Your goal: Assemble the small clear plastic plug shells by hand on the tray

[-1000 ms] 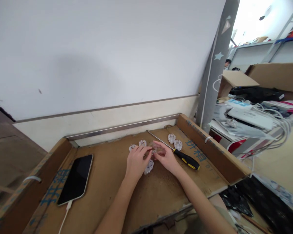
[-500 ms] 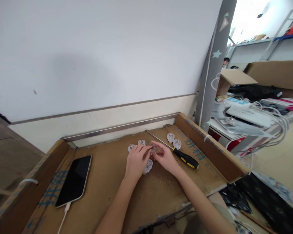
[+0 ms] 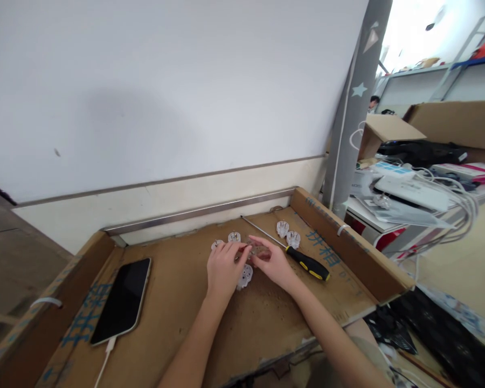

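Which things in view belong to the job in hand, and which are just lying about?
Likely the job:
clear part, held between left hand and right hand
plug parts
screwdriver, not held

Likely just lying about:
phone
charging cable
carton at far right

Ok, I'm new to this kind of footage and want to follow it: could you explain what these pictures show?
There is no machine here, just a person's own two hands. Every picture comes from one camera worn on the head, looking forward and down. The left hand and right hand hold a small clear piece between their fingertips, mostly hidden. Below them is a cardboard surface with raised sides. On it lie a pale round piece with holes, four pale pronged pieces, a screwdriver to the right, and a phone with a white cable to the left.
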Available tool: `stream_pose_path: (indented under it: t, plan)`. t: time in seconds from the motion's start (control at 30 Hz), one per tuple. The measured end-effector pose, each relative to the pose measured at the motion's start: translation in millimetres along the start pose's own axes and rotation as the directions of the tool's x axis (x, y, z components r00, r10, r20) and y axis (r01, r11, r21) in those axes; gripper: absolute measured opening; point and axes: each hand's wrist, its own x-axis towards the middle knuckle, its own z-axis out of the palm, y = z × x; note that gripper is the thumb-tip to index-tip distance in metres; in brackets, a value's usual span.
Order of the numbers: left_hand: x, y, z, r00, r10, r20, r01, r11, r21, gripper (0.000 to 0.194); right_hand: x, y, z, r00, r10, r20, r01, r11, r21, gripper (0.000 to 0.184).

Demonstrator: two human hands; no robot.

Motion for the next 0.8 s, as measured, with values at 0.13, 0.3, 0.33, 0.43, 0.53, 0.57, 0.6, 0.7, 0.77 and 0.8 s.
stream_pose_path:
  t: [0.13, 0.3, 0.33, 0.43, 0.53, 0.57, 0.6, 0.7, 0.77, 0.8]
  plan:
    - [0.7, 0.7, 0.9, 1.0, 0.016, -0.006, -0.016, 1.0, 0.019, 0.019, -0.4, -1.4, 0.0, 1.0, -0.003, -0.004, 0.003, 1.0, -0.011, 0.053]
    - [1.7, -2.7, -0.2, 1.0, 0.013, -0.026, -0.012, 0.999, 0.052, 0.022, -0.3, -1.5, 0.1, 0.999, -0.034, -0.018, 0.033, 0.999, -0.037, 0.052]
    - [1.8, -3.7, -0.6, 1.0, 0.011, -0.025, -0.01, 0.999, 0.039, 0.021, -0.2, -1.1, 0.1, 0.999, -0.039, -0.021, 0.038, 0.998, -0.042, 0.052]
    - [1.8, -6.0, -0.9, 1.0, 0.02, 0.007, -0.02, 1.0, -0.012, 0.019, 0.1, 0.4, 0.1, 0.999, -0.046, -0.018, 0.045, 0.998, -0.052, 0.052]
    - [1.5, -6.0, -0.2, 0.999, 0.023, 0.023, -0.022, 1.0, -0.02, 0.019, 0.4, 1.0, 0.1, 0.998, -0.055, -0.008, 0.055, 0.996, -0.064, 0.053]
    - [1.5, -5.7, 0.1, 0.999, 0.021, 0.028, -0.021, 1.0, -0.013, 0.019, 0.4, 0.7, 0.2, 0.998, -0.06, -0.007, 0.059, 0.996, -0.07, 0.052]
    - [1.5, -5.3, 0.3, 0.999, 0.021, 0.034, -0.021, 1.0, -0.006, 0.019, 0.4, 0.3, 0.2, 0.998, -0.066, -0.007, 0.065, 0.995, -0.075, 0.052]
    - [1.8, -4.6, 0.0, 0.999, 0.031, 0.045, -0.031, 1.0, 0.001, 0.019, 0.1, -1.6, 0.5, 0.997, -0.083, -0.009, 0.081, 0.992, -0.092, 0.05]
    - [2.1, -4.5, -0.7, 0.999, 0.033, 0.043, -0.033, 0.999, -0.007, 0.019, 0.0, -2.7, 0.7, 0.996, -0.09, -0.003, 0.09, 0.991, -0.097, 0.049]
    - [2.3, -4.5, -1.0, 0.998, 0.034, 0.044, -0.034, 0.999, -0.012, 0.02, -0.1, -3.1, 0.7, 0.996, -0.093, 0.001, 0.092, 0.991, -0.098, 0.049]
